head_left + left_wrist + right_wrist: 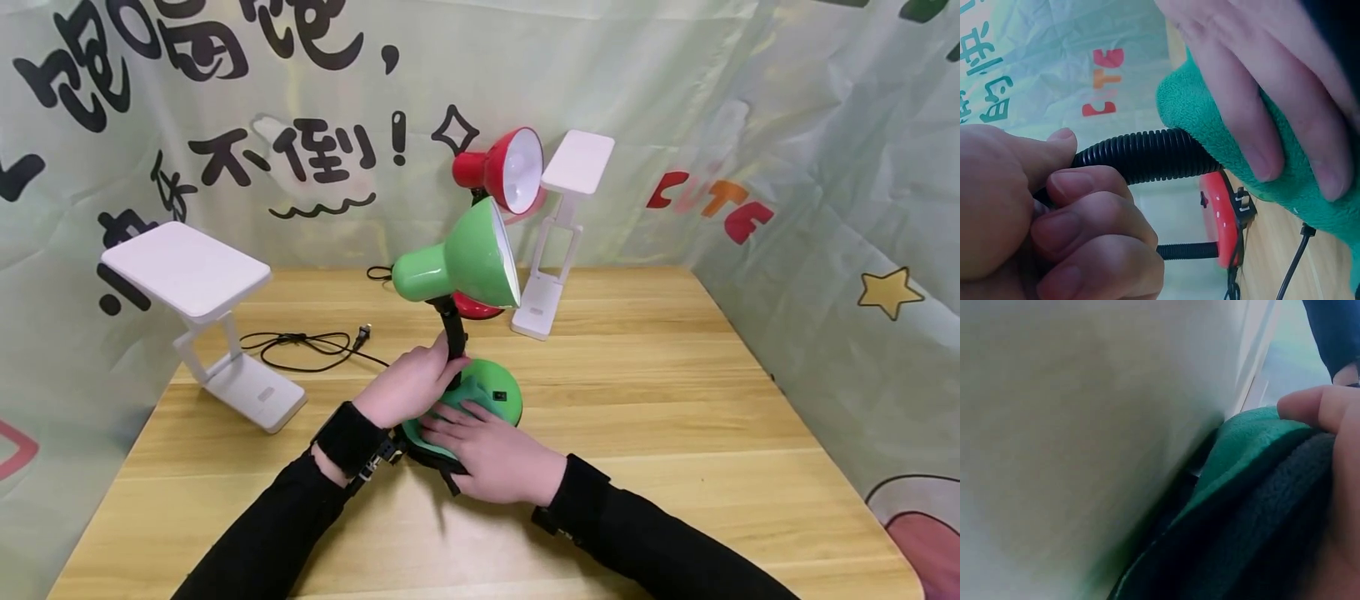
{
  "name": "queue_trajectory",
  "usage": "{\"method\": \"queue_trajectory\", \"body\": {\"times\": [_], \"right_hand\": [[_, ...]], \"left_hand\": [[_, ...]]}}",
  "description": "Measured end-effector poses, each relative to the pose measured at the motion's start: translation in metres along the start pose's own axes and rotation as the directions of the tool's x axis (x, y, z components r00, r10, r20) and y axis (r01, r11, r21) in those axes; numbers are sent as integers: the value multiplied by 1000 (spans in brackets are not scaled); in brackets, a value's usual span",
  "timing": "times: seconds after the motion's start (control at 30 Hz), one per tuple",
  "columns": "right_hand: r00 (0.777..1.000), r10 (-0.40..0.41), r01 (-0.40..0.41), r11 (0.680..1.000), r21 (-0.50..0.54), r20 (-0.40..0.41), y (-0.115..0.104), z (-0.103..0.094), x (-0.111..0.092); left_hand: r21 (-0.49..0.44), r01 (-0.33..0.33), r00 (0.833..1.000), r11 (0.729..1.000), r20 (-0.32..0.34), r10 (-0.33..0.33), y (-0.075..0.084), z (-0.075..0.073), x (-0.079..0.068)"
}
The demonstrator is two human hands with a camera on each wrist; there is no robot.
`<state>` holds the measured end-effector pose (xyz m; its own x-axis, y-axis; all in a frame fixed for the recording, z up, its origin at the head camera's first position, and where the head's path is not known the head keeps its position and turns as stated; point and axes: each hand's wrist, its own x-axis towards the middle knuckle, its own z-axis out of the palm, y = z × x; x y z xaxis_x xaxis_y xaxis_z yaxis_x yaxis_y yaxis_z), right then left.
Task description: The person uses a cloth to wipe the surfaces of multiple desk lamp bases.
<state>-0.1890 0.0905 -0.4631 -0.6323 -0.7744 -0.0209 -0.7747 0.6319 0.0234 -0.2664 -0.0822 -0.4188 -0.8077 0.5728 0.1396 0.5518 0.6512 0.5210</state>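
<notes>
A green desk lamp (472,258) stands mid-table, its shade turned to the right. My left hand (408,385) grips the lamp's black gooseneck (1147,153) low down, fingers curled round it. Over the lamp's round green base (504,385) lies a green towelling cloth (1188,100). On that cloth my right hand (498,454) rests palm down, fingers spread and nearly straight. In the right wrist view, folds of the cloth hang past the base's edge close to the tabletop.
Behind stands a red desk lamp (506,171), partly covered by the green one. White folding lamps stand at the left (187,271) and back right (577,162). A black cord with a plug (362,336) lies coiled left of the green lamp. Printed cloth (525,67) hangs behind the wooden table (637,400).
</notes>
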Motion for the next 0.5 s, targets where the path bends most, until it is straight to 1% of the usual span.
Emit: {"method": "queue_trajectory", "body": {"times": [0.07,0.13,0.2,0.27,0.33,0.4,0.5], "right_hand": [[1000,2,-2,1000,18,3,0,0,-2],[1000,2,-2,998,57,-2,1,0,-7],[1000,7,-7,993,119,-3,3,-2,-16],[1000,24,-22,980,199,-4,6,-5,-27],[998,62,-60,959,277,0,10,-9,-40],[992,125,-119,929,351,4,17,-14,-54],[968,249,-234,876,421,20,29,-17,-71]], "left_hand": [[2,-1,1000,1000,-2,1,-1,0,0],[5,-5,1000,1000,-3,5,-1,0,0],[3,-7,1000,1000,-1,7,-2,0,0],[4,-7,1000,1000,2,7,-3,-1,-1],[-2,-11,1000,1000,7,11,-3,-1,-1],[-1,-21,1000,1000,7,21,-3,-1,-1],[-8,-21,1000,1000,14,21,-2,-1,0]]}}
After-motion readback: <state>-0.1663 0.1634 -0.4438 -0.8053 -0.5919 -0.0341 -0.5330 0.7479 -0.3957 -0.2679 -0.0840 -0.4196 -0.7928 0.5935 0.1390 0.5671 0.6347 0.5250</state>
